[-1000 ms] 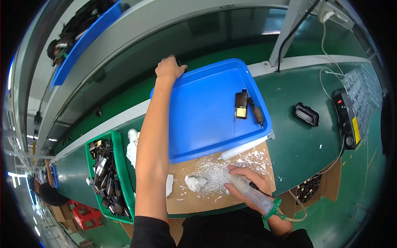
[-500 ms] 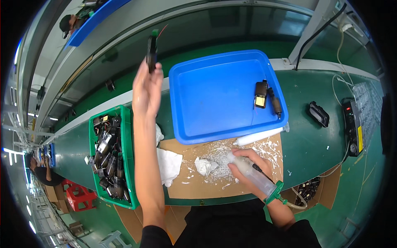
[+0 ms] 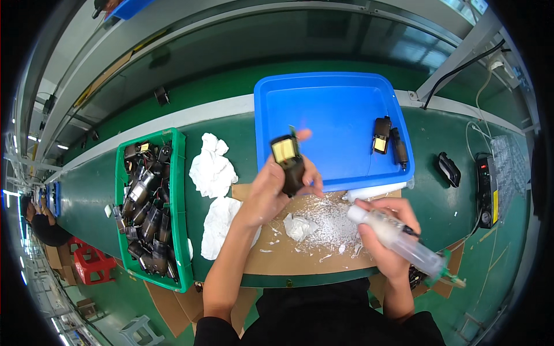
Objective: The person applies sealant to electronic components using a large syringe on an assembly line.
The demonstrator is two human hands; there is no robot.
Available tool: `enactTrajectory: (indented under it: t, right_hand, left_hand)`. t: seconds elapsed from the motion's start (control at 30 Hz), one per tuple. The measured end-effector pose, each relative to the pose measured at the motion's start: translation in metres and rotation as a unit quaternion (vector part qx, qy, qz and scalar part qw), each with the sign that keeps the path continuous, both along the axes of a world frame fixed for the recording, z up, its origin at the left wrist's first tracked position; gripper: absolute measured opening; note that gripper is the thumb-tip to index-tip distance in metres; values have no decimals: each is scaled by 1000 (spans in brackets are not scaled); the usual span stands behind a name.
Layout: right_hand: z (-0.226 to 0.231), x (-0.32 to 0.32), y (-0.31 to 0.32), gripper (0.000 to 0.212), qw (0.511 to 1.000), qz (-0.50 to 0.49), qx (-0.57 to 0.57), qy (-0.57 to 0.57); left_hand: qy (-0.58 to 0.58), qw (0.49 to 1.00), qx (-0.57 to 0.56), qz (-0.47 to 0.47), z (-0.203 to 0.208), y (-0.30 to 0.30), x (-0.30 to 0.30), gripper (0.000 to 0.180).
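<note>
Lowered since before, the left hand [image 3: 264, 190] now grips a dark device [image 3: 294, 174] near the blue tray [image 3: 340, 130]; apart, the right hand [image 3: 390, 264] clasps a syringe [image 3: 416, 252]. Device seems light, stiff, perhaps fragile; its sides seem best for holding.

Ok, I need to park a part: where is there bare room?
Blue tray: its middle, left of two dark devices. Green tabletop: between tray and black shell. Crowded: green crate, packed with parts; cardboard sheet by the right hand, smeared white.
</note>
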State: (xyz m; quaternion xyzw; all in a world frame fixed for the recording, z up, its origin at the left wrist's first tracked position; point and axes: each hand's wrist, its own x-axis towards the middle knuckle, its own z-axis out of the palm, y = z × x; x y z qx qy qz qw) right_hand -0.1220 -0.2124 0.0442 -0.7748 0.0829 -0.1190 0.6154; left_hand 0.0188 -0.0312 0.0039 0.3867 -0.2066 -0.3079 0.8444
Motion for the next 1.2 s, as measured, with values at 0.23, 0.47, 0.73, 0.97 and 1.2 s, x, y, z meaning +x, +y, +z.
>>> enactTrajectory:
  t: [0.23,0.47,0.73,0.97,1.2]
  right_hand:
    - [36,5,7,54,986,45,10,-160]
    - [41,16,36,58,990,20,81,-114]
    - [40,21,36,54,987,55,66,-134]
    - [36,21,24,52,988,87,58,-112]
    - [35,21,23,54,992,61,58,-93]
  left_hand:
    - [6,992,-9,-125,2,11,-9,75]
    - [-33,994,23,-102,-5,25,-10,75]
    - [-65,990,43,-118,-12,27,-8,71]
    - [-86,987,11,-134,-19,27,-6,67]
    - [-85,989,62,-106,-13,23,-9,73]
